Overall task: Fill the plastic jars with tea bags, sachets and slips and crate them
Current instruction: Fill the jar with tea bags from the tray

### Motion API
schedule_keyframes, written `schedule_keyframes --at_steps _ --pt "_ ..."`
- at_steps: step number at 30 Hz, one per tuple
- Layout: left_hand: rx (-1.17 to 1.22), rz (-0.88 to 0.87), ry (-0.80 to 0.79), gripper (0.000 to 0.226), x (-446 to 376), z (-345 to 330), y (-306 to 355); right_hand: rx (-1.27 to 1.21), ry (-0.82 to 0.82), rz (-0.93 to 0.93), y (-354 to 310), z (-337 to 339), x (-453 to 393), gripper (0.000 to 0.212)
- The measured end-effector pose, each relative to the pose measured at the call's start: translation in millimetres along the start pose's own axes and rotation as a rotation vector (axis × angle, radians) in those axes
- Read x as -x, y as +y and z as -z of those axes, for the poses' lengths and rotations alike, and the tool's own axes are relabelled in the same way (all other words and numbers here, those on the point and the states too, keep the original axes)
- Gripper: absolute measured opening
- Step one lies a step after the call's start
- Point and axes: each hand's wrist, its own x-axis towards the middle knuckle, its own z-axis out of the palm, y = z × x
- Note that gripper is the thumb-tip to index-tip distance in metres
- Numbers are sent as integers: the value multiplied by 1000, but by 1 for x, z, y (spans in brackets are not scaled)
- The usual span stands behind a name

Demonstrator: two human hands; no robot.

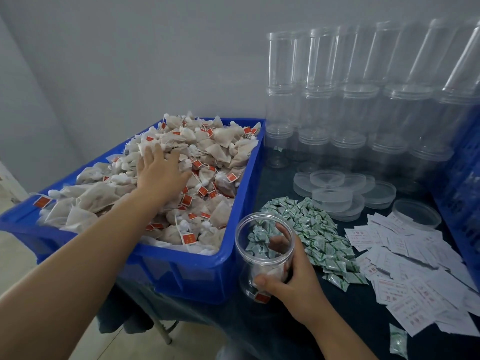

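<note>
Fingers (275,237) of the right hand (293,279) wrap a clear jar (262,258) just off the bin (181,271), mouth tipped up toward the camera, long axis near upright. Left fingers (155,157) spread flat on tea bags (207,152); tangled strings could drag extras out, or the jar could slip.
</note>
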Motion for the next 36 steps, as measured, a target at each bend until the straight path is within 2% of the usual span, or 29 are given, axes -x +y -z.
schedule_keyframes --at_steps 2,5,8,14,21,26,29,36 --pt "-1 45 -49 59 0 -4 -5 0 -3 -4 0 0 0 83" --pt "84 143 -24 49 -2 0 -7 6 2 -2 1 1 0 83" --pt "124 265 -18 50 -2 2 -12 10 3 -3 1 0 0 85" --pt "184 238 81 49 0 0 -15 7 3 -2 2 1 0 87" --pt "324 96 202 49 3 1 -6 3 9 4 2 0 0 87" --pt "496 -49 330 25 9 0 0 -2 2 1 3 2 1 88" --pt "549 -113 338 32 13 3 3 12 1 4 4 1 0 88" --pt "560 -489 321 27 33 21 27 -13 -1 -8 5 2 -1 86"
